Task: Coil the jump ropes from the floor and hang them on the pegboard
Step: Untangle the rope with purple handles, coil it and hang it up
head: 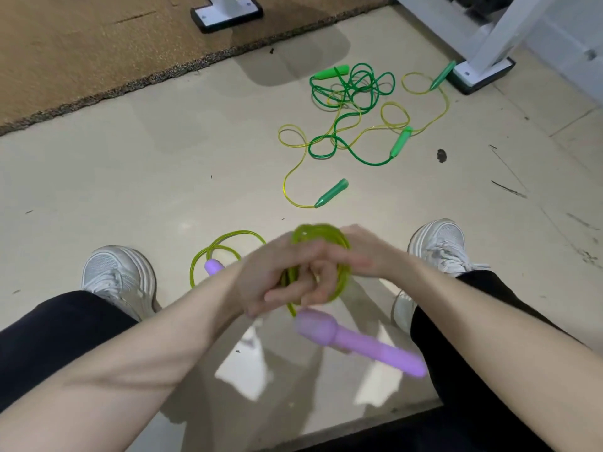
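Observation:
Both my hands meet low in the middle over a yellow-green jump rope [342, 282] wound into a small coil. My left hand [270, 282] grips the coil from the left, and my right hand [355, 256] holds it from the right, fingers curled through the loops. One purple handle [362, 345] dangles below the coil. The other purple handle [213, 266] lies on the floor with loose loops of the same rope around it. Farther off on the floor lie a dark green rope [350, 93] and a yellow rope [293, 168], tangled together, each with green handles.
My white shoes [117, 275] [440, 246] and black trouser legs flank the hands. A brown carpet [81, 53] covers the far left. White frame feet [226, 11] [479, 73] stand at the top. The pegboard is out of view.

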Tool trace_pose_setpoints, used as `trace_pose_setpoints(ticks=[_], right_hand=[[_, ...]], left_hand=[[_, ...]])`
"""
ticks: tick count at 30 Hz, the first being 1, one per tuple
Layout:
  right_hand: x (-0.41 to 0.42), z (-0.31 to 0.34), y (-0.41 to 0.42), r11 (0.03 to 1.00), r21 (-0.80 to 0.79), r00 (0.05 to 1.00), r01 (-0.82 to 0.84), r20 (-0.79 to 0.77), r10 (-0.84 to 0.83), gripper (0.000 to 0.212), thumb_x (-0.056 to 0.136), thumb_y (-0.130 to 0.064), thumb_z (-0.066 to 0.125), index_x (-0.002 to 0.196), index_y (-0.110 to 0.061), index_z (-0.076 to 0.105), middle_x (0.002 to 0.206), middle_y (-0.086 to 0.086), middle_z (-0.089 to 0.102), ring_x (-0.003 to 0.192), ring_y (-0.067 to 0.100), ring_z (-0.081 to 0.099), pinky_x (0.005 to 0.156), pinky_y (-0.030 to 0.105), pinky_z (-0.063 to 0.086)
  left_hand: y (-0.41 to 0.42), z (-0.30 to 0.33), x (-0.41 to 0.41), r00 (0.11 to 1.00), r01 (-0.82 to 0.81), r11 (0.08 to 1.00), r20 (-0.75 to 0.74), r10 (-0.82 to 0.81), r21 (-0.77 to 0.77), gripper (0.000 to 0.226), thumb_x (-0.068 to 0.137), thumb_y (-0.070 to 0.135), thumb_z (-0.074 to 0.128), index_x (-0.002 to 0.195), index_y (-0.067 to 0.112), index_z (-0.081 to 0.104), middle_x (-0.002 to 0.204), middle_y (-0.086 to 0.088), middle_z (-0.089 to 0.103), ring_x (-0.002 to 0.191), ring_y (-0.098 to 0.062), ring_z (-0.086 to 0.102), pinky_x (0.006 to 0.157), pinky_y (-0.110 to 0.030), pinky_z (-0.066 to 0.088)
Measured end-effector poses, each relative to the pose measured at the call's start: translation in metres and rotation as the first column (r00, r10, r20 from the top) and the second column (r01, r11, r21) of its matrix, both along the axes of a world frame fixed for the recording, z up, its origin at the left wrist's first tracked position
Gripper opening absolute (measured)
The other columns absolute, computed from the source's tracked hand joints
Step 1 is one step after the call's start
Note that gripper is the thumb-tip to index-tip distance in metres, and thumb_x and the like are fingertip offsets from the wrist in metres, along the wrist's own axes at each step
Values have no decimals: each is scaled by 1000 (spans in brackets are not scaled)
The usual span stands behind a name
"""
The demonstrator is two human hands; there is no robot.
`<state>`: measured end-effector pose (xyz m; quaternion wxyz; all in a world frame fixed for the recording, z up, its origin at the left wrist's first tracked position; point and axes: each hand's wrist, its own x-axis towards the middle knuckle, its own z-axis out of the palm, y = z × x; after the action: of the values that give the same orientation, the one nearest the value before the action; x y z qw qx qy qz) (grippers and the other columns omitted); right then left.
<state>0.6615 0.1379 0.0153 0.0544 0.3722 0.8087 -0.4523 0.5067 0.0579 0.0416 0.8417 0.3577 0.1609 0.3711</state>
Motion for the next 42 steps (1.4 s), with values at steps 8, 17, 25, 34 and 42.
trace_pose_setpoints(ticks=[8, 17, 25, 34, 42], right_hand=[[-1, -7, -7, 916, -400, 994, 20, 105, 24, 40, 78, 3, 41, 104, -27, 51, 88, 11, 58, 70, 21, 52, 59, 32, 43], [7, -9, 15, 462, -573, 558, 677, -10, -830, 21, 95, -2, 33, 83, -10, 49, 74, 18, 60, 52, 21, 63, 46, 23, 52], [51, -14, 52, -169, -831, -61, 530, 162, -985, 32, 93, -7, 20, 67, -20, 33, 33, -7, 24, 22, 6, 15, 28, 13, 8], [29, 16, 53, 157, -973, -135, 172, -181, -974, 31, 98, -19, 30, 74, -18, 50, 87, 4, 75, 84, 18, 71, 82, 31, 54], [7, 38, 68, 280, -945, -135, 167, -303, -943, 12, 74, -9, 49, 66, -16, 54, 62, -3, 55, 46, 8, 44, 37, 13, 29]], left_hand=[[26, -24, -52, 640, -763, 534, -311, 703, -364, 29, 93, 27, 45, 107, 3, 54, 92, -7, 74, 81, -13, 71, 68, -20, 57], [39, -26, -59, 502, -829, 341, -320, 804, -443, 18, 98, 18, 42, 98, 2, 51, 108, -11, 62, 99, -18, 64, 84, -22, 53], [30, -22, -89, 299, -952, 179, -620, 726, -250, 11, 97, 24, 46, 102, 14, 50, 99, -2, 67, 87, -8, 63, 39, -21, 46], [28, -59, -80, -34, -176, 962, -978, 208, 210, 42, 94, 35, 47, 107, -1, 63, 118, -12, 59, 122, -24, 49, 96, -23, 36], [15, -36, -55, 174, 117, 993, -984, -39, -18, 36, 81, 34, 64, 48, 20, 60, 39, 3, 40, 50, -20, 46, 53, -25, 36]])
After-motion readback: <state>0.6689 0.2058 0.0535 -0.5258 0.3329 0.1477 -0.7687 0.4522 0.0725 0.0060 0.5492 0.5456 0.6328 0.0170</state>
